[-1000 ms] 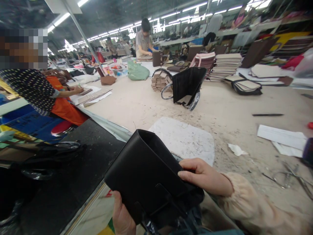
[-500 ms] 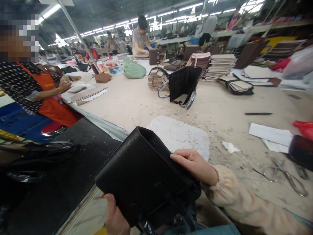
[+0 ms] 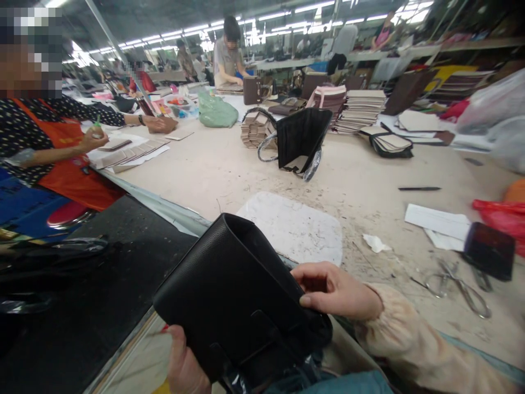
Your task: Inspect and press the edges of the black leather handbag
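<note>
A black leather-like bag (image 3: 229,290) is held tilted in front of me, its open side toward the upper right and its plastic-wrapped handles low, near my lap. My left hand (image 3: 184,361) grips its lower left edge, the thumb on the outer face. My right hand (image 3: 336,290) pinches the rim of the opening on the right side, fingers inside and thumb outside. Beyond the bag a white sheet (image 3: 299,227) lies on the table. Farther back stands another black bag (image 3: 303,139), open, with wrapped handles.
On the table (image 3: 197,175), scissors (image 3: 463,287), a dark flat case (image 3: 490,249), white papers (image 3: 437,219) and a black pen-like tool (image 3: 419,189) lie to the right. Stacked panels (image 3: 363,109) stand behind. At the left, a person in an orange apron (image 3: 74,175) works at the table.
My right hand has shifted along the rim, its thumb now lower on the outer face. The view has turned slightly right. The person at the left has stretched an arm toward a brown piece.
</note>
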{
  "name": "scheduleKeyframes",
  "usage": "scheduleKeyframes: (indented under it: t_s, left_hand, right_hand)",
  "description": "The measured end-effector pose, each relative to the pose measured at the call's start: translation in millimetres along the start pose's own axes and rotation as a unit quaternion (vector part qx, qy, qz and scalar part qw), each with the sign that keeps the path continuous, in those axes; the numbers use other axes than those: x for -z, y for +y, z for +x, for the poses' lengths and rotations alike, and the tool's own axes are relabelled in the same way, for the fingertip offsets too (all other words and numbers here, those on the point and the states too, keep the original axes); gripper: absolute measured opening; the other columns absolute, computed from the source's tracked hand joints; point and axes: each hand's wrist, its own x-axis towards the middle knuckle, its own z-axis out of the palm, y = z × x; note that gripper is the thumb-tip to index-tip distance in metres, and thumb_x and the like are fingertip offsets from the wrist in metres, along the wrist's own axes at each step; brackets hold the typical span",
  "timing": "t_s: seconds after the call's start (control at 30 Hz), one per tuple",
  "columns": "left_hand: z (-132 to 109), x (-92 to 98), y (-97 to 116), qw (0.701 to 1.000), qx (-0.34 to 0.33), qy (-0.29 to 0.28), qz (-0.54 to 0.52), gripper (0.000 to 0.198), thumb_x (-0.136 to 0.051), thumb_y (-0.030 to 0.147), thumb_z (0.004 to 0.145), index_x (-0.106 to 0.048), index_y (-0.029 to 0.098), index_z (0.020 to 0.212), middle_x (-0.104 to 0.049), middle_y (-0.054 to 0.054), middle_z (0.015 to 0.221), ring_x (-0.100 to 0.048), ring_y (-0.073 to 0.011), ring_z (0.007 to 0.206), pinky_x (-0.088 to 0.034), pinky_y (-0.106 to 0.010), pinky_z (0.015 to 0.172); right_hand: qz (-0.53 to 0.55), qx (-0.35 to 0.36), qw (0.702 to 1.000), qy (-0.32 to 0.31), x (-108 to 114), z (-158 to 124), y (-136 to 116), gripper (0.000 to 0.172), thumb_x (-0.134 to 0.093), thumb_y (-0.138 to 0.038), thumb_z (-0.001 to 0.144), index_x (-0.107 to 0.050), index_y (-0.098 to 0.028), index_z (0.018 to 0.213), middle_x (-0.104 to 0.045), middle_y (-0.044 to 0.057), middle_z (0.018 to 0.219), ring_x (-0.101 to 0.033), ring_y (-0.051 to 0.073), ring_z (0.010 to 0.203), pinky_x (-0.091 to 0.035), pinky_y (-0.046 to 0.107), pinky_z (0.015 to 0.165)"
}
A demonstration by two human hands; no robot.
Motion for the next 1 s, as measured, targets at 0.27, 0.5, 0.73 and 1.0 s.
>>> scheduleKeyframes:
  t_s: [0.27, 0.5, 0.73, 1.0]
  left_hand:
    - [-4.6, -6.0, 0.5, 1.0, -0.01, -0.002, 0.004, 0.045, -0.03, 0.039, 0.092, -0.052, 0.019, 0.126, -0.066, -0.007, 0.111, -0.051, -0.0221, 0.117, -0.03, -0.039, 0.109]
    - [-4.9, -20.3, -3.2, 0.983, -0.101, 0.091, 0.122, 0.041, -0.045, 0.039, 0.089, -0.054, 0.016, 0.122, -0.063, -0.006, 0.117, -0.047, -0.0183, 0.122, -0.031, -0.032, 0.108]
    - [-1.4, -13.0, -3.9, 0.982, -0.081, 0.102, 0.136, 0.038, -0.044, 0.039, 0.09, -0.058, 0.017, 0.118, -0.062, -0.007, 0.118, -0.055, -0.0194, 0.113, -0.038, -0.035, 0.104]
    - [-3.3, -12.6, 6.8, 0.988, -0.103, 0.055, 0.106, 0.042, -0.045, 0.042, 0.088, -0.057, 0.016, 0.119, -0.064, -0.008, 0.115, -0.053, -0.0227, 0.115, -0.039, -0.038, 0.103]
  right_hand:
    - [-0.1, -0.012, 0.991, 0.089, -8.8, 5.0, -6.0, 0.028, -0.061, -0.04, 0.079, -0.059, -0.013, 0.073, -0.045, -0.003, 0.06, -0.039, 0.008, 0.055, -0.032, 0.021, 0.049]
    - [-0.177, 0.006, 0.971, 0.157, -7.1, 25.6, 1.4, 0.039, -0.053, -0.046, 0.082, -0.052, -0.015, 0.059, -0.04, -0.005, 0.053, -0.036, 0.007, 0.051, -0.03, 0.021, 0.047]
    - [0.067, -0.019, 0.991, 0.113, 6.0, 23.0, 28.6, 0.037, -0.068, -0.035, 0.071, -0.067, -0.017, 0.103, -0.068, 0.005, 0.092, -0.06, 0.018, 0.089, -0.044, 0.033, 0.086]
    - [0.005, -0.01, 0.984, 0.177, -1.7, 10.4, 30.4, 0.036, -0.061, -0.044, 0.079, -0.071, -0.015, 0.097, -0.069, 0.007, 0.085, -0.06, 0.018, 0.078, -0.047, 0.03, 0.072]
